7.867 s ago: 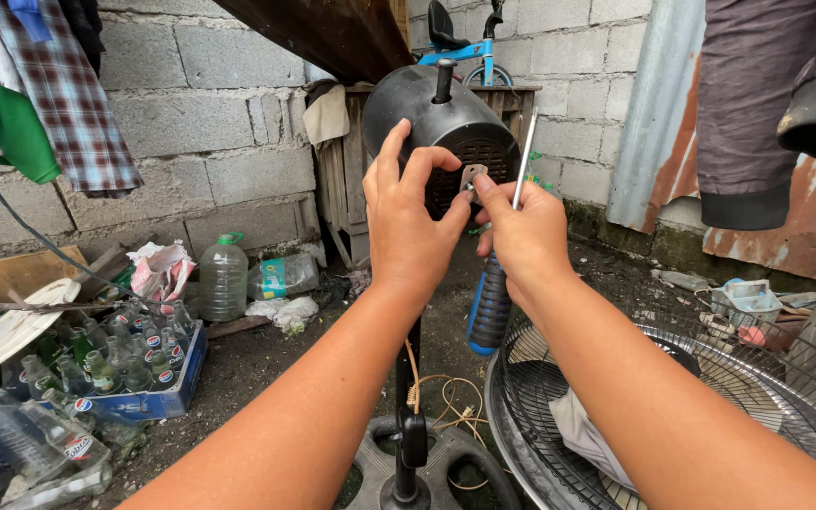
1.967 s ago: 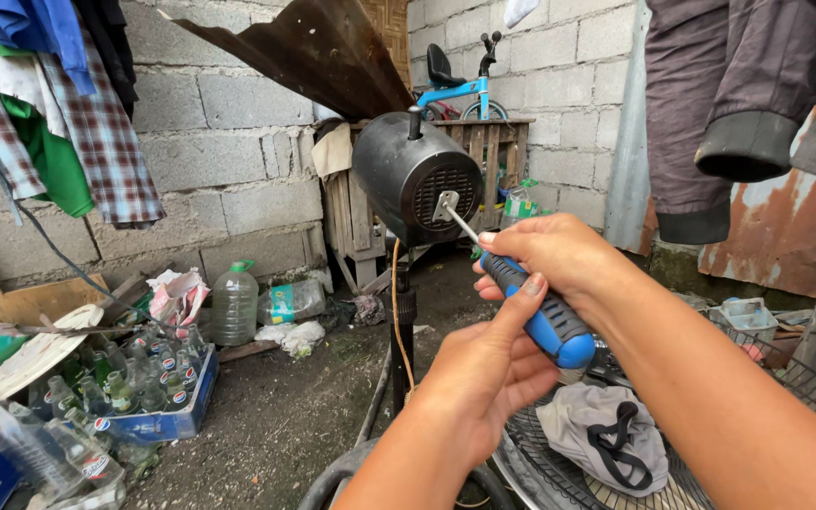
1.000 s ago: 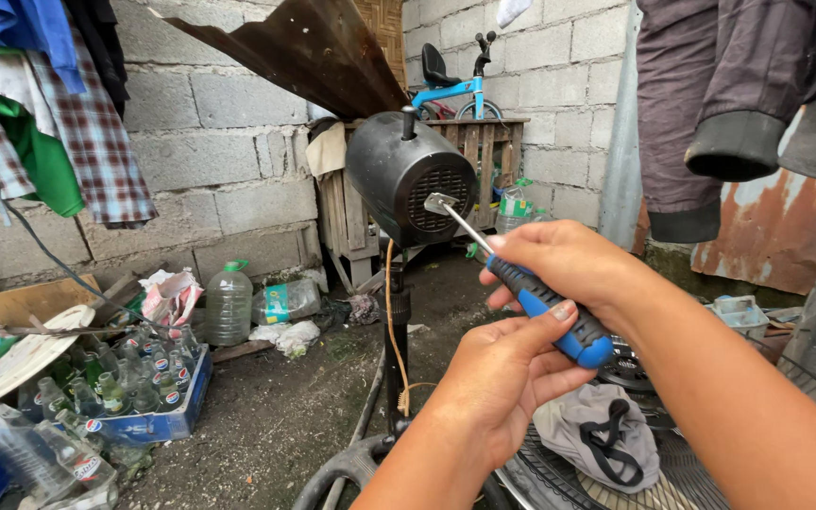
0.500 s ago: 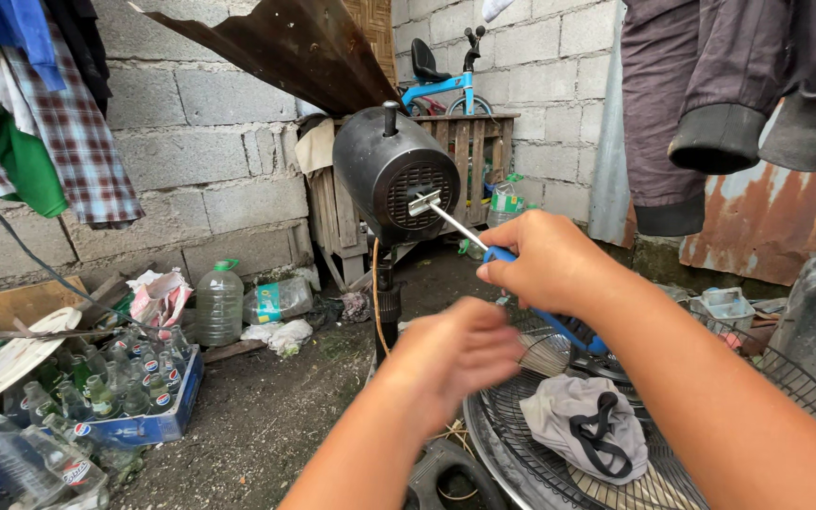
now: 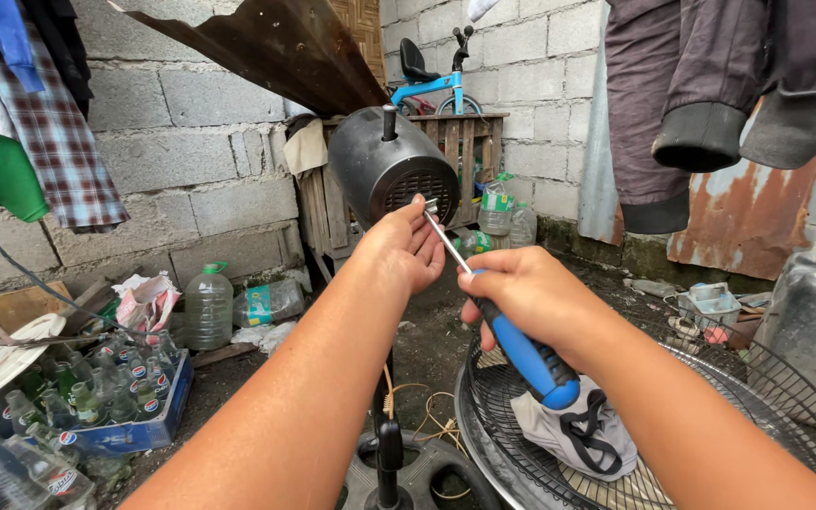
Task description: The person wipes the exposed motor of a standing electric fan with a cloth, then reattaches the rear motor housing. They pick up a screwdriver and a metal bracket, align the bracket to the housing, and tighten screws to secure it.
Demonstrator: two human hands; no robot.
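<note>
— Right hand (image 5: 531,297) is gripping the blue handle of the screwdriver (image 5: 521,345), fingers closed tight around it, and the thin metal shaft is angling up to the left toward the fan motor (image 5: 389,170).

— And the other one?

— Left hand (image 5: 408,250) is lying half open against the front of the motor, fingertips (image 5: 417,203) touching the spot where the tip of the screwdriver is meeting the small shaft at the centre. Whether anything small is sitting between those fingers, I cannot tell.

— Where is the motor sitting?

— It is perched on a thin pole (image 5: 389,444) rising from a round base on the ground, with the wire fan guard (image 5: 710,434) lying just to the right and a grey cloth (image 5: 578,425) resting in it.

— What is worrying you?

— The tip is resting right beside bare fingertips. If it is slipping off the metal under pressure, it is likely jabbing the left hand. The motor is also standing on a narrow pole, so a hard sideways push could be tipping the whole stand toward the crate of bottles (image 5: 96,416). And any loosened small part could be dropping into the dirt among the loose wires (image 5: 427,425).
</note>
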